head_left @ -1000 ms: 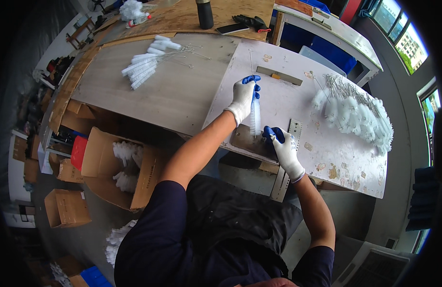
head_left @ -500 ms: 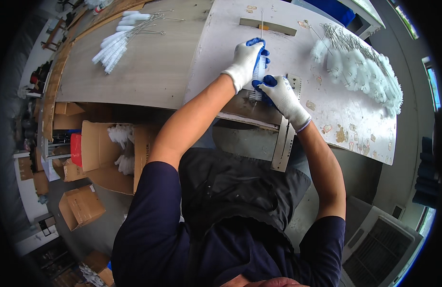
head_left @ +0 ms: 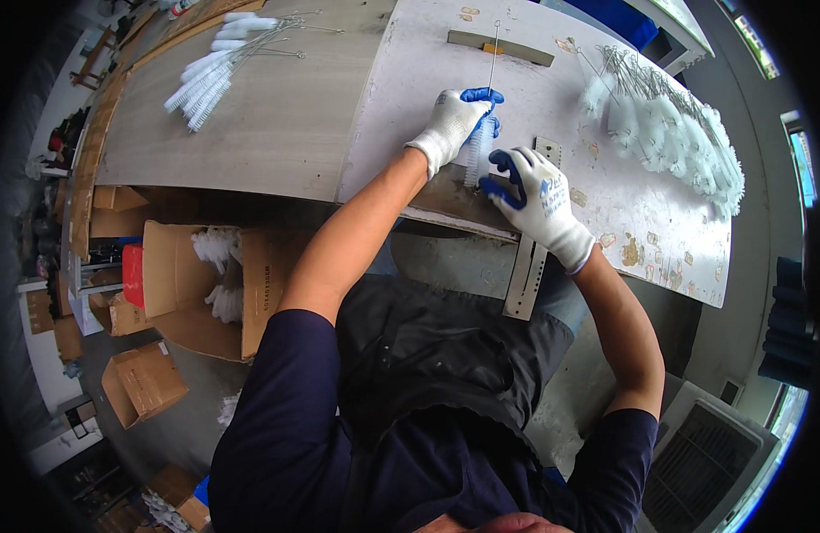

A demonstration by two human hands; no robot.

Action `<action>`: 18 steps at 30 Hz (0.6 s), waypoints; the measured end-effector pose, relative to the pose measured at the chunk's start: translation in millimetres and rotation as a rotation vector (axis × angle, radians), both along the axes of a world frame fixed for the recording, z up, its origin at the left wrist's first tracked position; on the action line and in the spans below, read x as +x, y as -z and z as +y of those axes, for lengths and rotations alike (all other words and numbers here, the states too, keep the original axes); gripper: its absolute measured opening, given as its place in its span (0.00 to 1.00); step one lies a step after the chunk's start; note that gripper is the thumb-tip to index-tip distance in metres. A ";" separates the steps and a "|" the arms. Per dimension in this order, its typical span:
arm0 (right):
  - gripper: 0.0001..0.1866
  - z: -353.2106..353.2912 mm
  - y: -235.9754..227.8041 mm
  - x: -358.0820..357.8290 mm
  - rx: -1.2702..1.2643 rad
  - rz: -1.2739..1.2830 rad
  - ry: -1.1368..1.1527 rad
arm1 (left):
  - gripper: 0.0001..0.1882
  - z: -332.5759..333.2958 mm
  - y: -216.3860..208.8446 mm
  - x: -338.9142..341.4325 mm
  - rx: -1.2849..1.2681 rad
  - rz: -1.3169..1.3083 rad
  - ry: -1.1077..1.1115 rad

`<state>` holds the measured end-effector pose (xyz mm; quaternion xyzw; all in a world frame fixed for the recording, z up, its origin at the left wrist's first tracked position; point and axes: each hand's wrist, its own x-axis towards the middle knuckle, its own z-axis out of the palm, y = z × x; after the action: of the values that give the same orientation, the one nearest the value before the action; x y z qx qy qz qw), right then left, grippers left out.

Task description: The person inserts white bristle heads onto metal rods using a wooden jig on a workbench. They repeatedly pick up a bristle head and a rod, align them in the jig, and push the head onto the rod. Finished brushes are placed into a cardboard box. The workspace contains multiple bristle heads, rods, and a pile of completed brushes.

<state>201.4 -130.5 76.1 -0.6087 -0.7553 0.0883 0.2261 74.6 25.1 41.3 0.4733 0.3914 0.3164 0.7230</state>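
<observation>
My left hand [head_left: 459, 126], in a white glove with blue palm, grips a white bottle brush [head_left: 475, 162] with its fingers wrapped round the upper bristles. The brush's thin wire stem points away from me and ends in a small loop; its bristle end points toward me, over a dark metal plate [head_left: 454, 197] at the bench edge. Beside the brush, to its right, my right hand [head_left: 538, 200] wears a matching glove. Its thumb and fingers are apart, curved, with nothing between them, and do not touch the brush.
Fluffy white brushes [head_left: 663, 133] are heaped on the bench's right; a smaller brush pile [head_left: 205, 84] lies left. A flat metal bar [head_left: 516, 51] lies beyond my hands. A perforated metal strip [head_left: 523, 280] juts over the front edge. An open carton [head_left: 174, 289] stands lower left.
My right hand has let go of the brush's lower end, moved right and toward me, and opened. My left hand has come slightly nearer with the brush, whose stem loop now shows.
</observation>
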 end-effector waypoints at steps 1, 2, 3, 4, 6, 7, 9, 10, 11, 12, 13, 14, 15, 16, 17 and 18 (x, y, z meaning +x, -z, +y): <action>0.26 -3.3 -8.3 3.7 0.085 -0.023 -0.103 | 0.12 0.9 2.2 0.9 0.004 -0.001 -0.003; 0.34 -5.5 -15.3 6.0 0.048 -0.057 -0.196 | 0.12 1.0 5.1 -3.1 0.009 -0.015 -0.001; 0.37 -6.1 -21.6 8.2 0.036 -0.115 -0.260 | 0.12 2.3 7.0 0.8 0.020 -0.055 0.010; 0.38 -5.0 -22.1 13.4 0.047 -0.228 -0.344 | 0.13 -0.2 6.2 5.8 0.032 0.023 -0.014; 0.37 14.4 -8.5 14.5 0.007 -0.428 -0.432 | 0.12 7.4 13.5 7.7 0.096 -0.001 -0.021; 0.35 23.6 15.1 17.8 0.095 -0.398 -0.447 | 0.12 5.2 5.5 5.8 -0.004 0.014 0.011; 0.29 33.7 4.9 10.7 0.034 -0.514 -0.499 | 0.12 4.5 10.6 3.5 0.027 0.062 -0.007; 0.25 37.4 7.2 11.7 0.070 -0.528 -0.518 | 0.12 5.6 10.1 5.3 0.006 0.051 0.000; 0.21 41.8 13.3 13.5 0.105 -0.542 -0.536 | 0.12 7.4 9.5 8.1 -0.016 0.040 0.008; 0.18 42.7 13.9 10.4 0.135 -0.548 -0.557 | 0.12 6.1 9.9 9.6 0.001 0.070 -0.007; 0.17 44.4 12.3 10.0 0.134 -0.562 -0.576 | 0.11 6.3 9.8 12.0 0.018 0.100 -0.020; 0.15 47.4 8.9 10.9 0.133 -0.575 -0.595 | 0.11 7.3 9.9 13.2 0.035 0.130 -0.033; 0.14 47.3 4.9 10.9 0.125 -0.585 -0.606 | 0.11 6.1 7.1 14.4 0.019 0.133 -0.017; 0.13 47.5 5.5 11.4 0.138 -0.562 -0.613 | 0.11 5.9 3.8 15.8 0.004 0.137 0.001; 0.14 48.0 7.8 11.8 0.154 -0.549 -0.625 | 0.11 4.5 1.1 16.8 -0.010 0.141 0.018; 0.14 48.9 8.5 14.6 0.169 -0.542 -0.629 | 0.11 3.0 -1.0 20.2 -0.002 0.148 0.021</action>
<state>216.0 -81.5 67.5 -0.3291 -0.9410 -0.0724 0.0305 94.9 28.1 42.3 0.4987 0.4390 0.2727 0.6958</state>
